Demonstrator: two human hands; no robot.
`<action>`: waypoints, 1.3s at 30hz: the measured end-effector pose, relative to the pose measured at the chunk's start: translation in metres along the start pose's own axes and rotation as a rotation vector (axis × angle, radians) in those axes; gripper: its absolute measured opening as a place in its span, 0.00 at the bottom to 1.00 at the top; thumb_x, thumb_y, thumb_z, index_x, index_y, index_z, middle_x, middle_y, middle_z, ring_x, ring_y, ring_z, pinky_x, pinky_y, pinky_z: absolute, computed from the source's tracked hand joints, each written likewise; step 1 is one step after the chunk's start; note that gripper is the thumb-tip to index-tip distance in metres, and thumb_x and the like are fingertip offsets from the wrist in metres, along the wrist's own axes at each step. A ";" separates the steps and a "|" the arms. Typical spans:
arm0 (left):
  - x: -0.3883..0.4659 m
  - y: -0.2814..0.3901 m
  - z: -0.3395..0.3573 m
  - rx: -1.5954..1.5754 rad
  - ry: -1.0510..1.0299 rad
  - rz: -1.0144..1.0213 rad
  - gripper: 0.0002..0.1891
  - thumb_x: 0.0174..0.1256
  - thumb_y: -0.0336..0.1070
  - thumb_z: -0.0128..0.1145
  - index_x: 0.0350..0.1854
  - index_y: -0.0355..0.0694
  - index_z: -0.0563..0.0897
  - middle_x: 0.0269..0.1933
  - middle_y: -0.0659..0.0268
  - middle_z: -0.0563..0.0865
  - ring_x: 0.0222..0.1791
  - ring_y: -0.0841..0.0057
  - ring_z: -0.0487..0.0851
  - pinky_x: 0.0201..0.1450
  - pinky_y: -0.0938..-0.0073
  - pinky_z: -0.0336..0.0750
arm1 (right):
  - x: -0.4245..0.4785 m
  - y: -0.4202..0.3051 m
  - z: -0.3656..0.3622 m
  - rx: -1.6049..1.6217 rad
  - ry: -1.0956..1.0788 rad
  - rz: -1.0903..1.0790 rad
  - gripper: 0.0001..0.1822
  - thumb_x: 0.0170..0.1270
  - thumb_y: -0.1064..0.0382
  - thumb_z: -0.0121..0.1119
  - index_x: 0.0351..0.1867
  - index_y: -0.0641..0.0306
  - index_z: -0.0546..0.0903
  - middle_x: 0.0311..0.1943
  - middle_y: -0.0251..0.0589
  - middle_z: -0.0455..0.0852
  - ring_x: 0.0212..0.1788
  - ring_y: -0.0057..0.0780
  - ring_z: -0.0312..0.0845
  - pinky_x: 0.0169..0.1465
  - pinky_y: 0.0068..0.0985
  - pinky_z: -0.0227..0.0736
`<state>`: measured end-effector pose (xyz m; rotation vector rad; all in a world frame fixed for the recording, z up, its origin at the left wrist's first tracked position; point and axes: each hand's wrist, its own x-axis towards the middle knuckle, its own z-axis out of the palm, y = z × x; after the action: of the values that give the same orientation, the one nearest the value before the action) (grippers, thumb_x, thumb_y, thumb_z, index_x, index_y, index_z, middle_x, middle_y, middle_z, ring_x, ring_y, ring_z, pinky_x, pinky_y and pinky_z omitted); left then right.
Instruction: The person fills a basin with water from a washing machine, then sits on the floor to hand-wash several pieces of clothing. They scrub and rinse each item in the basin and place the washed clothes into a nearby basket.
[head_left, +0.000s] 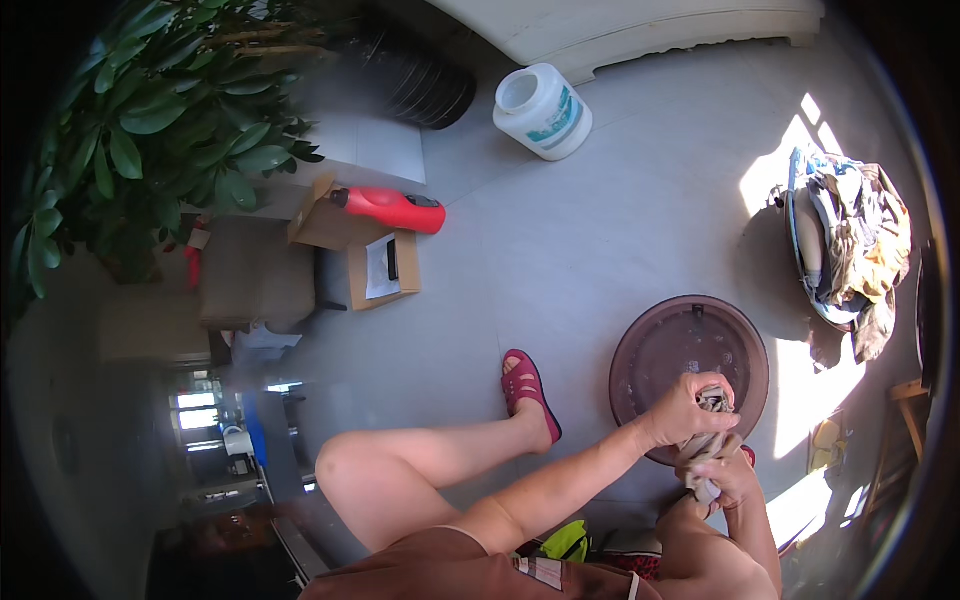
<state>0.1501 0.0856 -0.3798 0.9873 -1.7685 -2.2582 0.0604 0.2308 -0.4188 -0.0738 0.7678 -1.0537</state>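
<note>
A twisted beige-grey cloth (703, 450) is bunched between both my hands, over the near part of a round brown basin (667, 337). My left hand (681, 411) grips its upper end, with a crumpled fold showing between thumb and fingers. Below it, my right hand (729, 478) is closed around the lower end, beside my right leg. Wet, whitish patches show on the basin's inside. The hands and cloth hide the basin's near rim in part.
Piled clothes (862, 240) fill a basket (796, 225) at the right, in sunlight. A white plastic tub (551, 124) stands near a white cabinet (645, 34). To the left are a red bottle (394, 210), a cardboard box (411, 262) and a leafy plant (150, 112).
</note>
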 end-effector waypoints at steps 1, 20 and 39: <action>0.000 -0.007 0.000 0.043 0.064 -0.008 0.09 0.49 0.30 0.67 0.29 0.37 0.79 0.27 0.72 0.79 0.30 0.89 0.75 0.33 0.82 0.71 | 0.007 -0.003 0.007 -0.050 0.073 -0.021 0.27 0.43 0.65 0.71 0.47 0.68 0.74 0.36 0.40 0.81 0.37 0.27 0.80 0.37 0.24 0.77; 0.038 -0.073 -0.002 -0.584 0.388 -0.146 0.08 0.57 0.31 0.63 0.36 0.40 0.78 0.32 0.72 0.78 0.32 0.86 0.77 0.34 0.81 0.73 | 0.054 -0.010 -0.010 -0.296 0.212 -0.155 0.33 0.43 0.65 0.69 0.55 0.66 0.70 0.38 0.37 0.81 0.39 0.27 0.79 0.41 0.22 0.74; 0.033 0.013 -0.026 -1.016 -0.754 0.299 0.47 0.42 0.62 0.69 0.63 0.39 0.69 0.66 0.53 0.65 0.65 0.59 0.65 0.61 0.58 0.67 | 0.014 -0.017 0.035 1.119 -0.557 0.054 0.40 0.55 0.47 0.59 0.66 0.61 0.57 0.48 0.67 0.71 0.25 0.39 0.70 0.20 0.23 0.65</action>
<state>0.1350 0.0450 -0.3848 -0.3218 -0.5212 -2.8852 0.0726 0.2005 -0.3939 0.5843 -0.3767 -1.2060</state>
